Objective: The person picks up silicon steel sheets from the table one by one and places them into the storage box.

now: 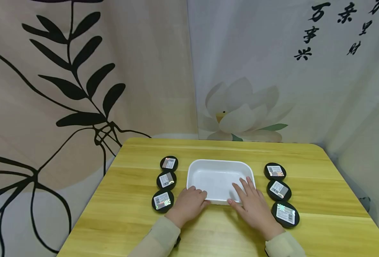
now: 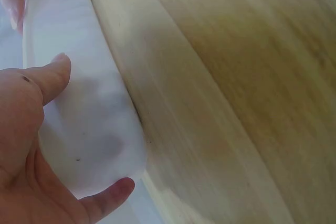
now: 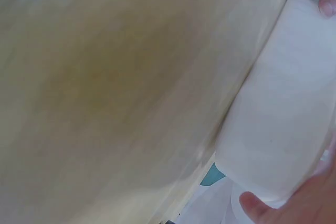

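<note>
Holding the near-left corner of a white tray: left hand, fingers curled at the rim, thumb along the outer near wall in the left wrist view, so that grip is narrow on the tray. Right hand at the tray's right end: grip wide, fingers spread and fairly straight over the right side, thumb at the near rim; can't tell how hard it presses. Tray sits between both hands, upright, on the wooden tabletop, long side facing the person.

Left of the tray, three round black containers in a slightly slanting row: far one, middle one, near one, the last just beside the left hand. Right of the tray, another three: far, middle, near, the last near the right wrist. All six carry barcode labels on top; print too small to read. Beige sleeves on both arms; small dark thing by the left one, mostly hidden.

Behind: fabric with dark leaf print left, pale lotus print and black characters right.
</note>
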